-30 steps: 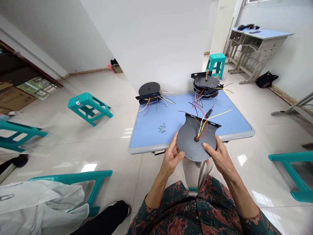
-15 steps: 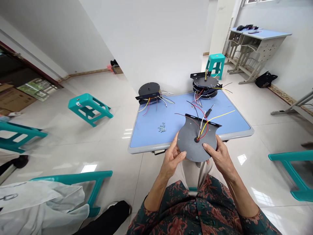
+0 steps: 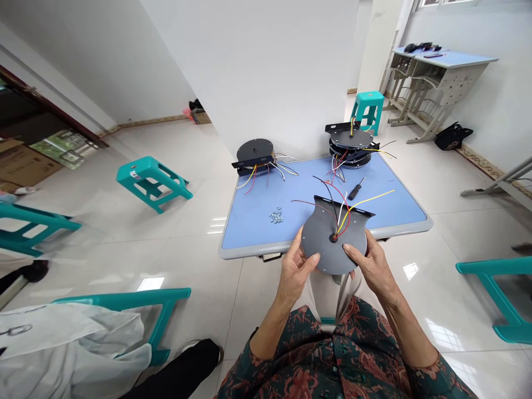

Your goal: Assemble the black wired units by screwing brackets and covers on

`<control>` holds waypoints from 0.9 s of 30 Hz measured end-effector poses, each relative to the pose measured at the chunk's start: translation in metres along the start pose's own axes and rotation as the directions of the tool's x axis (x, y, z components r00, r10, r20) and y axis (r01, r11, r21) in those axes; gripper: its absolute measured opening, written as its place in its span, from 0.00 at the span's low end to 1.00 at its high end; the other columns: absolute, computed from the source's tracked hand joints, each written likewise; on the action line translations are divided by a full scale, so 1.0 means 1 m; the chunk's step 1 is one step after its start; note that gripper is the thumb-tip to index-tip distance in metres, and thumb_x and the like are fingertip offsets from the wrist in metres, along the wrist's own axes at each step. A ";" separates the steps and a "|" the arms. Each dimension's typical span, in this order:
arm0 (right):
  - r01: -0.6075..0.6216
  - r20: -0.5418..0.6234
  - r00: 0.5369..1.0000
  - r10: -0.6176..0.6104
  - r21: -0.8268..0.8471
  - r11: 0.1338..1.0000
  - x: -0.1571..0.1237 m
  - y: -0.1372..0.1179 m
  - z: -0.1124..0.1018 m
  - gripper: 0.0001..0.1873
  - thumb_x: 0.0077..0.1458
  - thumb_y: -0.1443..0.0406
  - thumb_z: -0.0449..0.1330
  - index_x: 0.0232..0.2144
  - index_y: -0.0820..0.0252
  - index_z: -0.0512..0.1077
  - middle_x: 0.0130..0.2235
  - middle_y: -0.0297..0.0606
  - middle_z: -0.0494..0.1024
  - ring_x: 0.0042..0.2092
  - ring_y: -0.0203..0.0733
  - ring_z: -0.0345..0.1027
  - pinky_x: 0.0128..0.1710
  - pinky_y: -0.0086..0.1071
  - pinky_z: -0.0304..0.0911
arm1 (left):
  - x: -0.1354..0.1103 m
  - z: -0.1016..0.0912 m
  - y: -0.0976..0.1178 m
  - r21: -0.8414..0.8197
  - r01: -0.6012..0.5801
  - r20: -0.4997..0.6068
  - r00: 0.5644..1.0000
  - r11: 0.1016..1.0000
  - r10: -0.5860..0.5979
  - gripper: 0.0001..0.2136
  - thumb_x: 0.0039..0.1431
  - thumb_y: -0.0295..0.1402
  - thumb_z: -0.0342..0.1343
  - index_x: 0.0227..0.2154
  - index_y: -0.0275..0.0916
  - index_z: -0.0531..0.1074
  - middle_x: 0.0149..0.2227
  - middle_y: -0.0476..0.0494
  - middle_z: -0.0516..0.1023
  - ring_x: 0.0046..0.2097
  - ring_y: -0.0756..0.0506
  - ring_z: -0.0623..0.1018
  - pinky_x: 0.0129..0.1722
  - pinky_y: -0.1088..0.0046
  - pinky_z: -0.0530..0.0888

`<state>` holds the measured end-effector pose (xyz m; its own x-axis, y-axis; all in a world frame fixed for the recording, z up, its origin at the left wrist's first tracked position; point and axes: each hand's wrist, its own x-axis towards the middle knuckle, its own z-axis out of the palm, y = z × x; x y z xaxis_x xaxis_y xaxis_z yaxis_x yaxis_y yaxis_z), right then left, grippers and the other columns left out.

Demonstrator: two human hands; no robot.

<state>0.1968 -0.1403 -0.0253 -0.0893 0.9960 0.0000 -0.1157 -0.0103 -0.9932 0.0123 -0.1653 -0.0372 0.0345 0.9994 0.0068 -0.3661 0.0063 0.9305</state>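
A dark grey round metal plate with a flanged far edge is held over the near edge of the blue table. Red, black, white and yellow wires come up through its central hole. My left hand grips its left rim, thumb on top. My right hand holds the right rim, its thumb lying on the face. What is under the plate is hidden. A small heap of screws lies to the left on the table. Beyond the plate rests a black-handled screwdriver.
Similar wired disc units stand at the table's back left and, stacked, at its back right. Green stools are on the floor around. At lower left, a person's black trouser leg and white garment show.
The plate has shifted very slightly and its wires have swayed a little left, uncovering more of the screwdriver. Both hands keep their hold.
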 end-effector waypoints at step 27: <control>-0.027 0.154 0.987 0.039 -0.079 0.996 0.015 -0.014 0.004 0.32 0.57 0.46 0.62 0.58 0.56 0.66 0.28 0.30 0.72 0.21 0.36 0.65 0.18 0.32 0.66 | -0.002 -0.003 0.016 -0.058 -0.056 -0.257 0.966 0.997 0.040 0.46 0.55 0.40 0.67 0.71 0.42 0.48 0.54 0.35 0.78 0.51 0.37 0.80 0.48 0.60 0.81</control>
<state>0.1934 -0.1259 -0.0109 -0.2449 0.9693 -0.0213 -0.0343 -0.0306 -0.9989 0.0035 -0.1673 -0.0231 -0.2204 0.9741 -0.0507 -0.4209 -0.0481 0.9058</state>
